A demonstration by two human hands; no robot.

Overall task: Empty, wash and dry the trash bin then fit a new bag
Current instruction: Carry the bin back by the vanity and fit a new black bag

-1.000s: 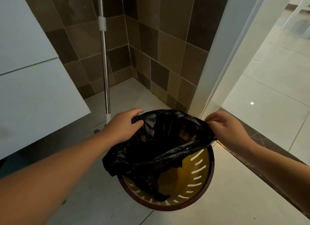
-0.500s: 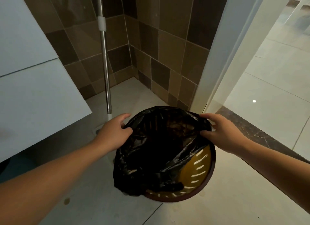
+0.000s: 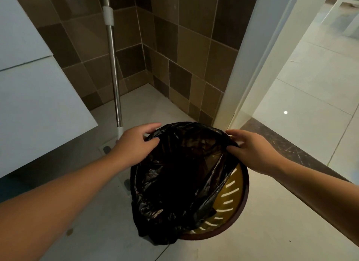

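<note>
At far left, a pale cabinet panel (image 3: 35,97) and, just right of it, a metal mop handle (image 3: 114,82) standing upright against brown wall tiles (image 3: 186,52). Left hand (image 3: 134,144) with grip pinching the edge of the black bag (image 3: 180,179) over the far-left rim of the round trash bin (image 3: 243,208) on the floor; bag draped across the left side, slotted yellow inner wall bare at right. Right hand (image 3: 250,151) with grip closed on the bag's edge at the far-right rim, white door frame (image 3: 252,66) behind.
</note>
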